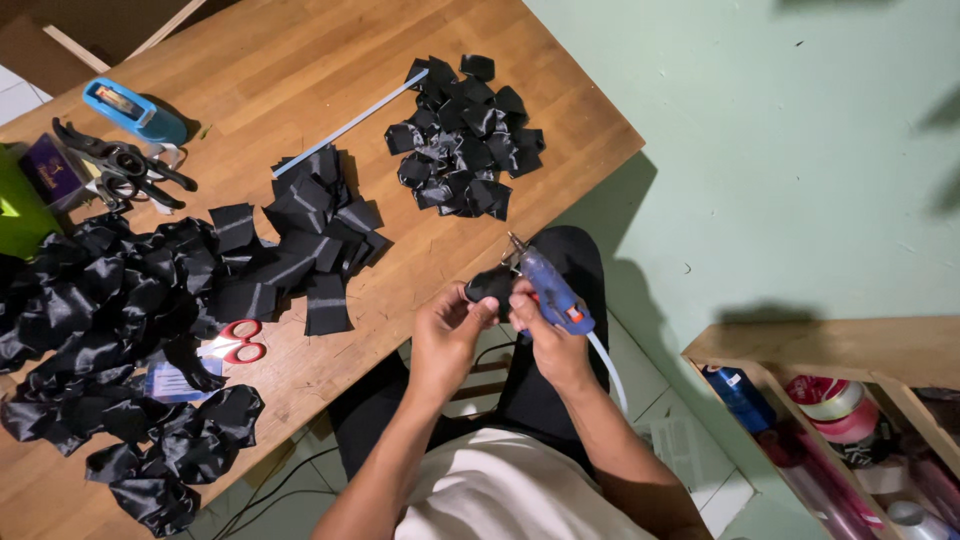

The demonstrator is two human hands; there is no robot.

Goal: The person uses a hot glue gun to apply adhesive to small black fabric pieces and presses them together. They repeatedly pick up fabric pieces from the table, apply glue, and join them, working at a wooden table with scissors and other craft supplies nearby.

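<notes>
Head view, looking down at the lap just off the tabletop's [330,60] edge: the left hand [447,335] is pinching a small folded piece of black satin ribbon [490,284] between thumb and fingers, and the right hand [545,335] is wrapped around a blue hot glue gun [553,290] with a white glue stick poking out the back, nozzle aimed up at the ribbon piece. Both sit at centre frame, over the dark trousers.

Looks to me like the gluing step: nozzle right next to the fold, fabric held ready. Next move probably needs a tiny dab on the fold and fingertips kept off the hot tip, then a squeeze to set it.

On the wood: a heap of small folded black ribbon bits [462,135] at upper centre, flat cut black ribbon strips [300,245] centre left, a big mound of shiny black satin bows [105,340] along the left edge, red-handled scissors [238,342] beside them.
</notes>
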